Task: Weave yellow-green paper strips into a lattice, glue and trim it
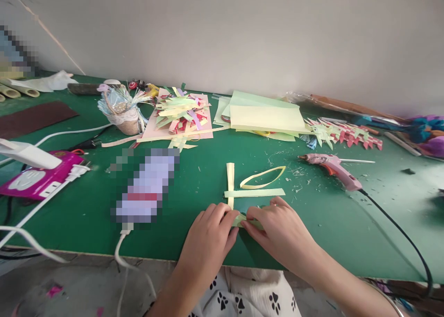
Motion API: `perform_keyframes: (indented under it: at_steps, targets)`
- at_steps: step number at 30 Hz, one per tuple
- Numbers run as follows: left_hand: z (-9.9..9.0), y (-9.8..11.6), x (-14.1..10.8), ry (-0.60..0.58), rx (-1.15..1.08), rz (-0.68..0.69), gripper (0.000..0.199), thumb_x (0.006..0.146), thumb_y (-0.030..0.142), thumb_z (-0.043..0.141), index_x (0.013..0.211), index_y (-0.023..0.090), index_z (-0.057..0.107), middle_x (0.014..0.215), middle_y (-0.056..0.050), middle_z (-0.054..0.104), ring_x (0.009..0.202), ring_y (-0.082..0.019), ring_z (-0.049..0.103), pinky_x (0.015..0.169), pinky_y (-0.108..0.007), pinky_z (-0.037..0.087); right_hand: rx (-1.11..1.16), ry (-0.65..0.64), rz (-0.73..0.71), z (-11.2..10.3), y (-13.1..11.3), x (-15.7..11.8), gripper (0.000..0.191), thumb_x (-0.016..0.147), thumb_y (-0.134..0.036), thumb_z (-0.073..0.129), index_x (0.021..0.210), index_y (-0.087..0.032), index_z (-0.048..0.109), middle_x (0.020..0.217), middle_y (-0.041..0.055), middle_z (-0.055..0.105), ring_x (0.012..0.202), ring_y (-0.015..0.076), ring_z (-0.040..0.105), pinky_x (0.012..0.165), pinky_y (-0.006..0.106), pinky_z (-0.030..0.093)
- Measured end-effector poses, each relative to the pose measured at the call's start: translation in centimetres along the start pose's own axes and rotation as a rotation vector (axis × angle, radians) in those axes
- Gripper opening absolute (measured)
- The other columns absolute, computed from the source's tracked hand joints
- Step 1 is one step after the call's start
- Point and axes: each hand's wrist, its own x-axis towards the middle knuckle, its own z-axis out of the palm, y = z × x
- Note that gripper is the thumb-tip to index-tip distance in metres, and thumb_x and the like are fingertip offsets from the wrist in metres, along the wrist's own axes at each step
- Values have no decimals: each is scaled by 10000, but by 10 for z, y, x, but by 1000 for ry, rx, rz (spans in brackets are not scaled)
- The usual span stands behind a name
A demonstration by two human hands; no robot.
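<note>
A light green paper strip lies near the table's front edge, pinched between the fingers of both hands. My left hand is closed on its left part, and my right hand is closed on its right part, fingers bent. The hands cover much of the strip. Just beyond them, a pale yellow strip points away from me, crossed by a flat pale green strip. Behind that sits a looped yellow strip shaped like a pointed leaf.
A pink glue gun rests at right, its black cord running to the front edge. To the left are a blurred phone on a white cable and a magenta power strip. Cut paper strips, paper sheets and a small basket stand behind.
</note>
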Motion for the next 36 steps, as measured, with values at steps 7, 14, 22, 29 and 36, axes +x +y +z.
perform_keyframes:
  at_steps: [7, 14, 22, 29, 36]
  targets:
    - [0, 2, 2, 15, 33, -14, 170, 837, 118, 457, 968, 191, 536, 895, -38, 562, 779, -196, 541, 615, -323, 464, 31, 13, 20, 0, -5, -2, 296, 862, -220, 398, 570, -182, 433, 437, -52, 461, 387, 82, 316, 553, 250, 208]
    - [-1, -2, 0, 25, -52, -14, 190, 847, 156, 465, 1020, 205, 529, 941, -42, 554, 808, -185, 545, 659, -312, 472, 187, 25, 160, 14, -12, -6, 269, 884, -215, 379, 635, -182, 475, 508, -48, 552, 440, 85, 419, 609, 251, 236]
    - [-13, -15, 1, 1, -24, 54, 311, 834, 202, 518, 1142, 243, 504, 1167, -67, 500, 958, -221, 525, 726, -335, 484, 317, -34, 111, 9, -3, -2, 203, 867, -205, 426, 690, -190, 524, 548, -55, 578, 472, 82, 436, 675, 263, 266]
    - [-17, -18, 8, -34, -3, 88, 219, 862, 236, 497, 1076, 239, 542, 1075, -53, 551, 905, -208, 537, 684, -318, 482, 203, -75, 7, -11, 13, 8, 230, 855, -217, 445, 642, -180, 523, 545, -53, 527, 478, 73, 401, 718, 284, 259]
    - [-12, -14, 5, -10, -22, 38, 185, 871, 230, 466, 1041, 229, 540, 999, -50, 551, 834, -184, 541, 648, -290, 469, 346, -72, 128, -6, 5, -2, 305, 873, -252, 390, 588, -184, 472, 452, -67, 456, 407, 63, 211, 678, 268, 272]
